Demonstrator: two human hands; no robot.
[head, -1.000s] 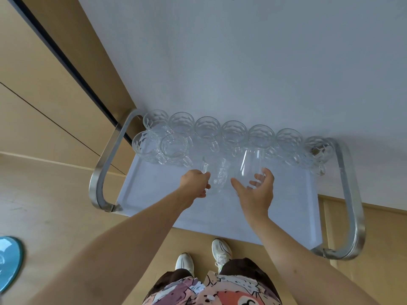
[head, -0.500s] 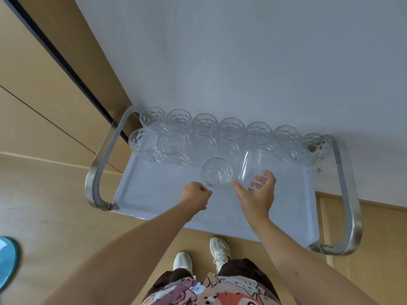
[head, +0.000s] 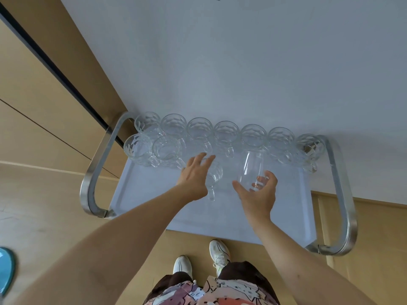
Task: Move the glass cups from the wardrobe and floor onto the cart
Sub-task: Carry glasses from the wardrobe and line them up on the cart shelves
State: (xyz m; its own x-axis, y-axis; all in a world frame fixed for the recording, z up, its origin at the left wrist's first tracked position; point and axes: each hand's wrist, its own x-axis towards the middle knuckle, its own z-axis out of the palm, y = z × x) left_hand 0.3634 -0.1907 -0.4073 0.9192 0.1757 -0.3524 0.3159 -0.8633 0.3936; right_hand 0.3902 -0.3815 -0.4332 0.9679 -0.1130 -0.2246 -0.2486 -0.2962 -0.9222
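Standing at the near edge of the cart (head: 154, 194), a person reaches both bare hands over its pale top. The left hand (head: 195, 177) lies spread with straight fingers over a faceted glass mug (head: 214, 176) near the middle of the cart; the fingers reach past the mug's rim, and whether they touch the glass cannot be told. The mug's handle sticks out toward the person, just below the palm. The right hand (head: 258, 192) curls its thumb and fingers round the base of a tall smooth glass (head: 251, 170), which tilts away toward the far edge of the cart.

Along that far edge, against the white wall (head: 242, 62), a row of faceted glass cups (head: 226, 134) stands rim to rim across the whole width of the cart. In front of the row's left end stand two more cups (head: 152, 149), side by side.

Curved metal handles (head: 94, 172) close the cart at both ends. Left of the cart runs a tan wardrobe panel (head: 33, 73); white shoes (head: 219, 253) stand on the floor just below the cart's near edge, and a blue object (head: 5, 269) lies at the far left.
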